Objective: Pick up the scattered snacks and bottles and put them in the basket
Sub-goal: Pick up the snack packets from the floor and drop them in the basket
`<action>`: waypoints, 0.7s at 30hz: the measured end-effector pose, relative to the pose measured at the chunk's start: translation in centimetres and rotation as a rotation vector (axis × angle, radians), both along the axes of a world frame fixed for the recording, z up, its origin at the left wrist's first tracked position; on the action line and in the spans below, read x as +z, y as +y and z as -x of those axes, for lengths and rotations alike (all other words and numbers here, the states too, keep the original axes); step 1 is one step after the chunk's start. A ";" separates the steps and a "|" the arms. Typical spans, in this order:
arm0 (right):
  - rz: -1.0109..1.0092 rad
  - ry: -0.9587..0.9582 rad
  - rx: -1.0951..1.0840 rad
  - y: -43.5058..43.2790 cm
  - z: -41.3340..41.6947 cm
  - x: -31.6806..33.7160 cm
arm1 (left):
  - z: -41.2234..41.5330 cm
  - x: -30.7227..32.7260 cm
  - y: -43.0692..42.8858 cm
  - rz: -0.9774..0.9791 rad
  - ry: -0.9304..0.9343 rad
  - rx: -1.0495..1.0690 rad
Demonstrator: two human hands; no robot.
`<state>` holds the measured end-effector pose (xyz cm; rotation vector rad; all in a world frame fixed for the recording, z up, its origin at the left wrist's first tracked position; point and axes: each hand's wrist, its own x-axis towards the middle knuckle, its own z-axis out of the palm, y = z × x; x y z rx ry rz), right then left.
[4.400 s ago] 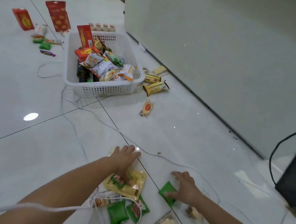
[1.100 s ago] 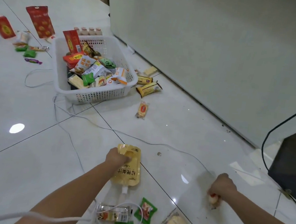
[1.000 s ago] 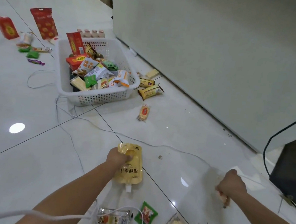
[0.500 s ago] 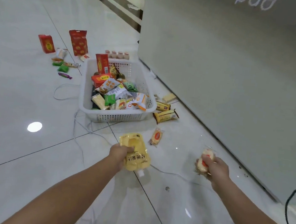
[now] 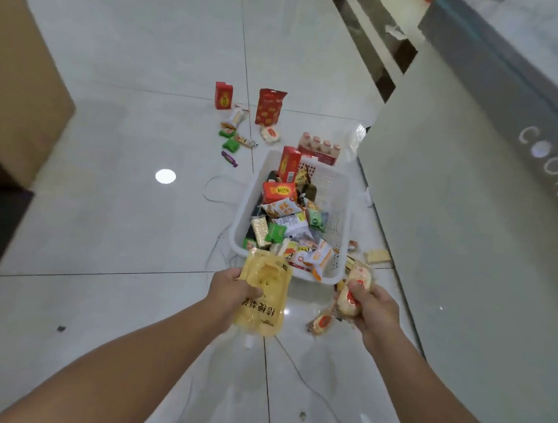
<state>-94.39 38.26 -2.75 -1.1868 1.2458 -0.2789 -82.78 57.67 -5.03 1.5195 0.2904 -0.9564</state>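
White tiled floor (image 5: 114, 228) beneath; left fingers (image 5: 254, 292) grip pouch (image 5: 268, 279), right fingers (image 5: 360, 290) grip snack (image 5: 347, 304).

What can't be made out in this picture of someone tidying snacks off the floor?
Head view only:
- Basket floor: buried under the snacks.
- Bottles behind it: bases hidden by its far rim.
- Wall lettering: cut off by the right edge.
- Red packets far off: print too small, blurred.
- Left hand: most fingers hidden behind the yellow pouch.
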 end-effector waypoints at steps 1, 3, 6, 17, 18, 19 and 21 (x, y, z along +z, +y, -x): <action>-0.010 0.005 0.003 0.0 -0.5 1.9 | -0.5 2.2 0.3 0.000 -0.006 0.000; -0.029 0.005 -0.005 0.0 -1.4 5.7 | -1.3 6.6 1.0 -0.008 -0.007 -0.013; -0.070 -0.005 -0.063 0.4 -2.6 11.4 | -2.8 12.7 2.0 -0.029 0.012 -0.030; -0.247 -0.029 -0.209 -0.5 -7.7 23.5 | -11.7 24.2 1.7 -0.041 0.111 -0.133; -0.264 -0.019 -0.201 -0.6 -8.0 23.2 | -12.2 24.1 1.2 -0.042 0.120 -0.131; -0.284 -0.011 -0.186 -0.7 -8.3 22.6 | -12.7 23.7 0.7 -0.039 0.132 -0.125; -0.300 0.027 -0.154 -1.3 -8.7 20.9 | -13.3 22.4 -0.7 -0.044 0.158 -0.106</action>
